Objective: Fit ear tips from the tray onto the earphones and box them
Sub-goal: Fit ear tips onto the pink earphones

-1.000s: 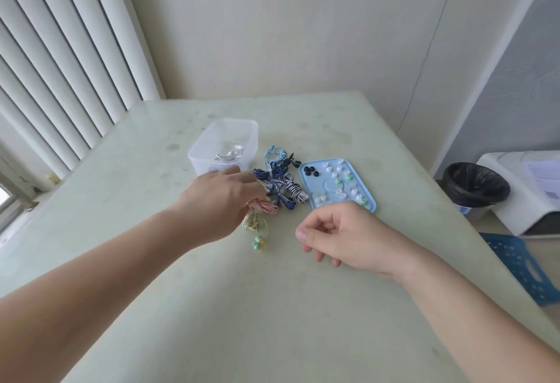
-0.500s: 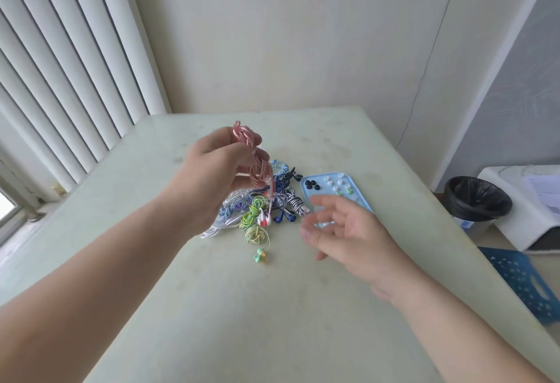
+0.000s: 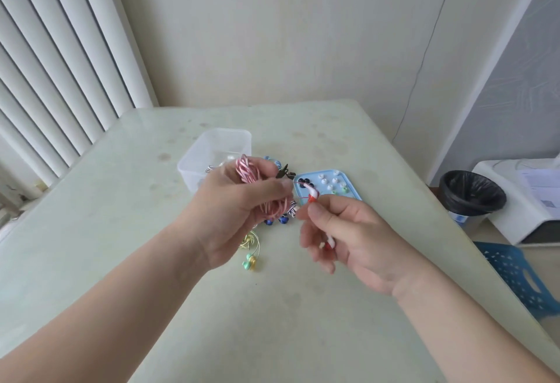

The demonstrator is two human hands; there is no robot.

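grips coiled pink-and-white earphone cable [image 3: 247, 170] in left hand [image 3: 230, 209], pinches its red-and-white earbud [image 3: 312, 194] in right hand [image 3: 357, 237], probably needs a white ear tip [image 3: 335, 181] off the light blue tray [image 3: 353, 193] next.

Soft, bright daylight is coming through the vertical blinds [image 3: 45, 94] on the left and spreading evenly. The table [image 3: 272, 337] is carrying only faint shadows and a mild sheen. Wide-angle distortion is bending lines toward the edges; the right hand [image 3: 354, 240] is looking slightly blurred
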